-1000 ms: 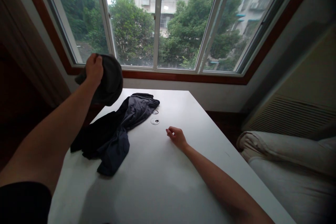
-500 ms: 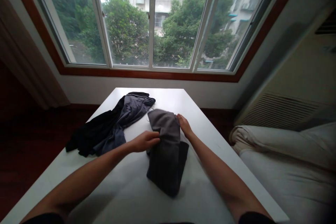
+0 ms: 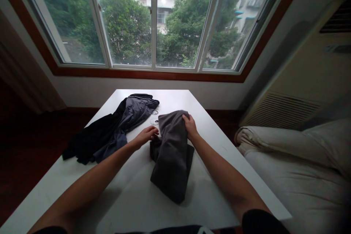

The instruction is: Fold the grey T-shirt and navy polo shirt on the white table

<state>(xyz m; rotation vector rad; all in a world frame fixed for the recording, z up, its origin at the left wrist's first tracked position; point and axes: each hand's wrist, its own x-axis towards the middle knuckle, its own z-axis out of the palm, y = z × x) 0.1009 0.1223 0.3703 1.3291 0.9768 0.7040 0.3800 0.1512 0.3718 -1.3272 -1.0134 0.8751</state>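
A folded dark grey garment [image 3: 173,157] lies on the white table, its exact kind hidden by the folds. At the garment's far right corner, the thumb and fingers of my right hand [image 3: 190,126] are closed around the cloth. My left hand [image 3: 148,134] is by its left edge, fingers loosely bent and apart, with no cloth visibly gripped. Below those fingertips a darker flap [image 3: 155,150] sticks out from under the folded part. Two small thin ring-like items [image 3: 154,121] lie just beyond my left hand, too small to name.
A heap of black and grey-blue clothing [image 3: 117,128] covers the left side of the white table [image 3: 131,193]. Beyond the far edge are a wall and a window [image 3: 153,73]. Pale bedding or cushions [image 3: 290,164] are on the right, near a cream air-conditioner unit [image 3: 298,84].
My left hand has let go of the garment's front layer and moved left and away from me. My right hand now grips over the far corner; the cloth lies flatter.
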